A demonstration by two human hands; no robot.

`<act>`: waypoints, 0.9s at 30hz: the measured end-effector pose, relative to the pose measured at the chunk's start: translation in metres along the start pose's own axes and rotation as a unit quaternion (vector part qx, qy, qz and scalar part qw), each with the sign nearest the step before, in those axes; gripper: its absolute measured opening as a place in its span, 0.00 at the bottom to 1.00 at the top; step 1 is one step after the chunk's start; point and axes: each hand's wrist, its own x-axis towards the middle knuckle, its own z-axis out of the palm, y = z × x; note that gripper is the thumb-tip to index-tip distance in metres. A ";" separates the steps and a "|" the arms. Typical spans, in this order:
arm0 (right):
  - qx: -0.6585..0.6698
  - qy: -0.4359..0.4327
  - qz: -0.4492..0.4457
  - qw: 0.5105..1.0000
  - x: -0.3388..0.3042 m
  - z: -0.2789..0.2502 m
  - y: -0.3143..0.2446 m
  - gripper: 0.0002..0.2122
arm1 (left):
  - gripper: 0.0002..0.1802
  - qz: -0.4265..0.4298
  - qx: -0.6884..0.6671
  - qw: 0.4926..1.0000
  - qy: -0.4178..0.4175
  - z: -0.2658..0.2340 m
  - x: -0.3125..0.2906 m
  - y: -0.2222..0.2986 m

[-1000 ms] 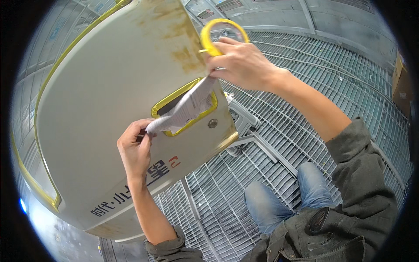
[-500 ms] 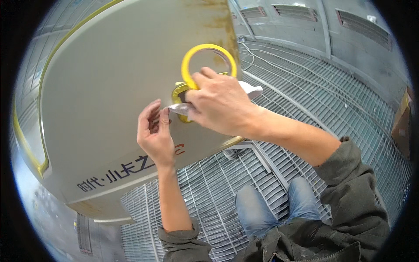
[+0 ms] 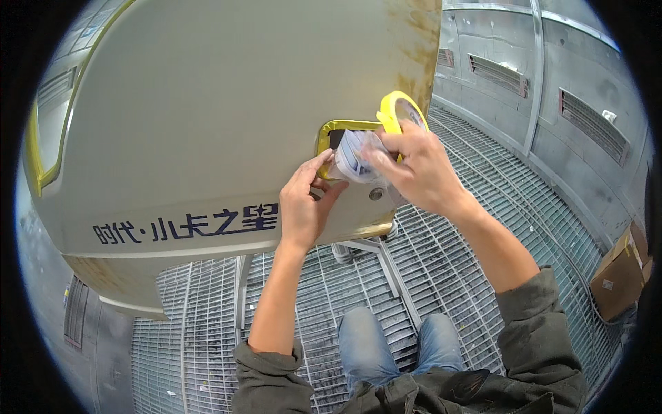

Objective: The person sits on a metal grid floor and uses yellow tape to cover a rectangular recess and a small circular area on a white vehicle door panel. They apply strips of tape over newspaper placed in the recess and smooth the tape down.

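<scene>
A grey-beige vehicle door (image 3: 200,117) fills the upper left, with a rectangular handle recess (image 3: 336,135) edged in yellow near its right side. Over the recess lies a crumpled sheet of clear, printed plastic film (image 3: 354,160), leaving a dark gap at the upper left. My left hand (image 3: 306,200) pinches the film's left edge between thumb and fingers, against the panel. Slightly blurred, my right hand (image 3: 417,165) is closed on a roll of yellow tape (image 3: 394,110), which stands out above the knuckles. Its fingertips also touch the film's right side.
A round lock (image 3: 376,194) sits below the recess, and dark lettering (image 3: 186,224) runs along the door's lower part. Beneath is a metal grating floor (image 3: 317,297) with a support stand (image 3: 386,265). A cardboard box (image 3: 617,276) stands at the far right, near a vented wall (image 3: 579,76).
The film, gathered and twisted before, is now spread over the recess. The tape roll has turned from face-on to nearly edge-on. My left hand has moved up to the recess; the view has shifted.
</scene>
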 end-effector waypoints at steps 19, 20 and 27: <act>0.122 0.335 0.144 0.923 -0.045 -0.020 0.102 0.12 | 0.24 0.044 0.171 0.970 0.166 0.013 0.035 0.050; 0.166 0.359 0.172 0.902 -0.061 -0.004 0.113 0.11 | 0.27 0.192 0.214 0.938 0.195 0.012 0.030 0.042; 0.221 0.306 0.240 0.894 -0.107 0.085 0.106 0.12 | 0.31 0.415 0.366 0.829 -0.086 0.066 0.018 0.104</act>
